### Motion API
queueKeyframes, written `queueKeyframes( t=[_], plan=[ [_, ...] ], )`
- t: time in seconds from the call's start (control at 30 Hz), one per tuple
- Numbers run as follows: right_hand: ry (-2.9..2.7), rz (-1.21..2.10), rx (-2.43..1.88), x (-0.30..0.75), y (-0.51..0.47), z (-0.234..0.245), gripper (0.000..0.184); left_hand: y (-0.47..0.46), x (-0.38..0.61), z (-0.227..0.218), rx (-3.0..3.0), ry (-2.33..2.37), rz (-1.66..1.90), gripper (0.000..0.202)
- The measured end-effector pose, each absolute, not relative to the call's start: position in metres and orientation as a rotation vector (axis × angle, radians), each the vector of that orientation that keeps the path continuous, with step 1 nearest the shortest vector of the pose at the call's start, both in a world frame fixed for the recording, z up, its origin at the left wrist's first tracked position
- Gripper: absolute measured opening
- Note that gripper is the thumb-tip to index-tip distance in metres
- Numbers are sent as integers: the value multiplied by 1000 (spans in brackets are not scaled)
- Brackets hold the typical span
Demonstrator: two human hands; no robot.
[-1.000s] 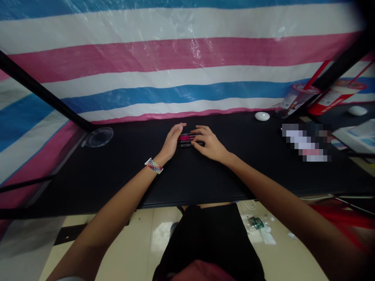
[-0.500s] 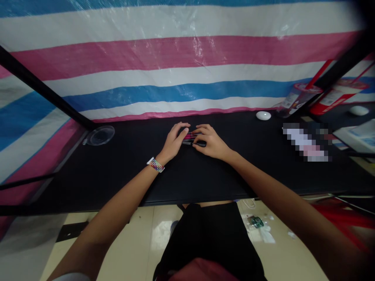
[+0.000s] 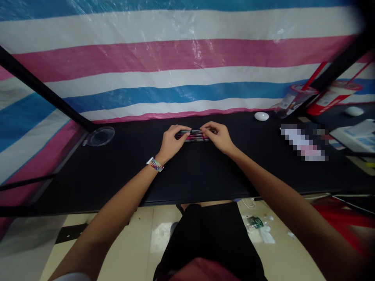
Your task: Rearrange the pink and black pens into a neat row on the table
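Observation:
A small bundle of pens (image 3: 193,136), black and pink, lies crosswise near the middle of the black table (image 3: 117,171). My left hand (image 3: 171,141) has its fingers curled round the bundle's left end. My right hand (image 3: 218,136) pinches the right end with fingertips and thumb. Both hands hold the pens together, just above or on the tabletop. A colourful band sits on my left wrist.
A clear round lid or dish (image 3: 101,136) rests at the table's left back corner. A white oval object (image 3: 261,116) lies at the back right, with a tilted cup (image 3: 293,100) and a red container (image 3: 332,97) beyond. A striped tarp (image 3: 175,58) walls the back.
Both hands have gone from lying flat over the pens to gripping the bundle at its two ends. The pens have been gathered and shifted slightly away from me.

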State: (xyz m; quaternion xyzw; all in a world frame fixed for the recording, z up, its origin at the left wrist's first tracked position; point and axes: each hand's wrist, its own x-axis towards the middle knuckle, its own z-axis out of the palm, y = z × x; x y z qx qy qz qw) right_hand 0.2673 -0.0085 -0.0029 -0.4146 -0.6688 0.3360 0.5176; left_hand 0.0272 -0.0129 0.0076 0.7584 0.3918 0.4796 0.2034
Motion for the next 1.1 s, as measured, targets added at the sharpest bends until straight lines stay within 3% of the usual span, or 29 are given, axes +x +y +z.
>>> queueKeyframes(
  t=[0.13,0.33,1.1],
  plan=[
    [-1317,1109,-959,270,-2,-6,25,-9,23,7,2080,1114,1394,12],
    [-1193,1279,-933,272,-4,1,41,-7,23,5,2056,1163,1407,13],
    [-1177,1281,-909,271,-1,-9,41,-3,17,2,2095,1105,1306,20]
  ],
)
